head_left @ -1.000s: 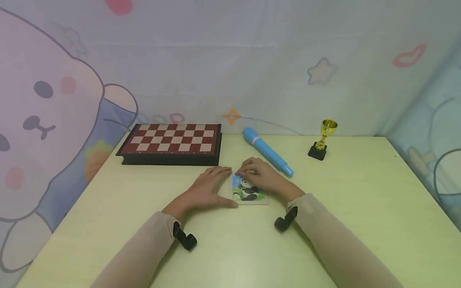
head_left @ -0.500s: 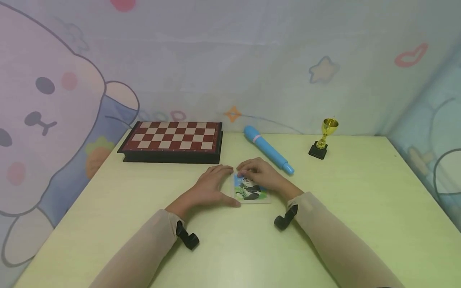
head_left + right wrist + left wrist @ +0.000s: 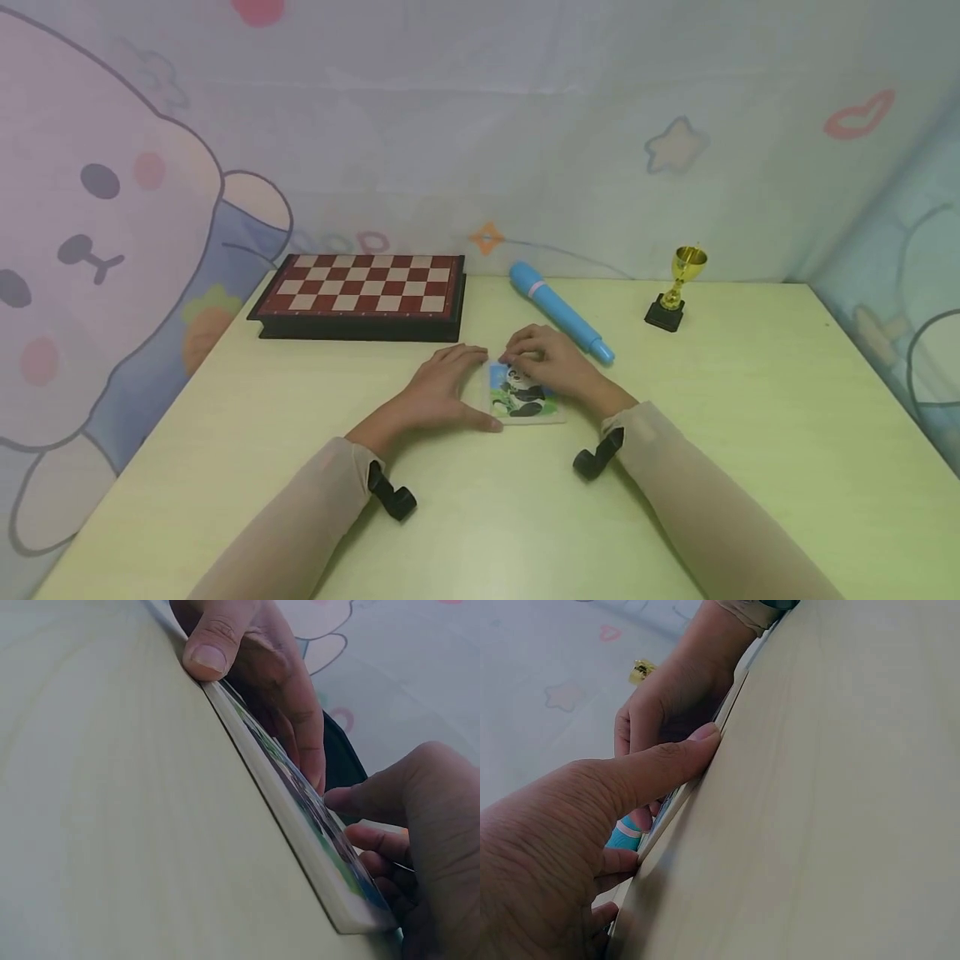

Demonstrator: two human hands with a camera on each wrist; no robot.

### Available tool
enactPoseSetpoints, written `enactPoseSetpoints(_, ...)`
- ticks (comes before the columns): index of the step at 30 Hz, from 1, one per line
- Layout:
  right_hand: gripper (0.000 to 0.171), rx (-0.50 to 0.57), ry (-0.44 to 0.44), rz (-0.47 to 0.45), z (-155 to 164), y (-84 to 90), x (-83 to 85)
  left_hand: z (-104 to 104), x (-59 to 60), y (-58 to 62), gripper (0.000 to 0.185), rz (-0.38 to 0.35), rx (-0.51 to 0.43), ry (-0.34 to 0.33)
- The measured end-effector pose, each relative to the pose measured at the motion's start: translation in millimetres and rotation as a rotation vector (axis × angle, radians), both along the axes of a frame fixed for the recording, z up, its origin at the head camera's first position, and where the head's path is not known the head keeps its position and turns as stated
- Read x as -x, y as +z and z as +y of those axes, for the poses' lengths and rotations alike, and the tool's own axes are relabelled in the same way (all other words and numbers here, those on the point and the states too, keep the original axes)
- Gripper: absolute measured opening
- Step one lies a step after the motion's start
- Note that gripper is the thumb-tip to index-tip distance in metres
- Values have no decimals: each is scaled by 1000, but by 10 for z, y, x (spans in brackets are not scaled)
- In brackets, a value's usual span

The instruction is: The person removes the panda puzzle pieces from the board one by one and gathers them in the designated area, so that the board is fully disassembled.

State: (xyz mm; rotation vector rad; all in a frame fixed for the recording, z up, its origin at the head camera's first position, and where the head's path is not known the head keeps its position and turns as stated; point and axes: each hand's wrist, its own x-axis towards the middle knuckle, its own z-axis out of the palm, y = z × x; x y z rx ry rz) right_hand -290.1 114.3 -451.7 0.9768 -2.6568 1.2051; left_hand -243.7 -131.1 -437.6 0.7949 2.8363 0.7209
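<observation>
Panda puzzle [image 3: 523, 398] lies flat on the tabletop [image 3: 750, 433] between both hands. The left hand [image 3: 438, 390] rests against its left edge, fingers nearly straight, thumb pressed to the near corner. The right hand [image 3: 551, 365] curls over the far right part, fingertips pinching a small piece on the picture. Beyond the right hand lies a blue microphone [image 3: 558, 311]; farther right stands a gold trophy [image 3: 677, 286]. Beyond the left hand sits a chessboard [image 3: 363, 292].

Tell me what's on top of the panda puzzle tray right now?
The right hand rests its fingertips on the upper part of the panda puzzle tray; the left hand braces its left edge. The panda picture shows; what's beneath the fingers is hidden.
</observation>
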Motion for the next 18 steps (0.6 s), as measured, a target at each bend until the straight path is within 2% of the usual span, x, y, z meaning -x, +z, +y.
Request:
enactPoseSetpoints(10,16,-42,25,-33,34,77,6,14,-9,27,111,7,21,-19)
enactPoseSetpoints(18,17,-23,48,-122,-11,42,69,14,-19,16,111,-4,17,-10)
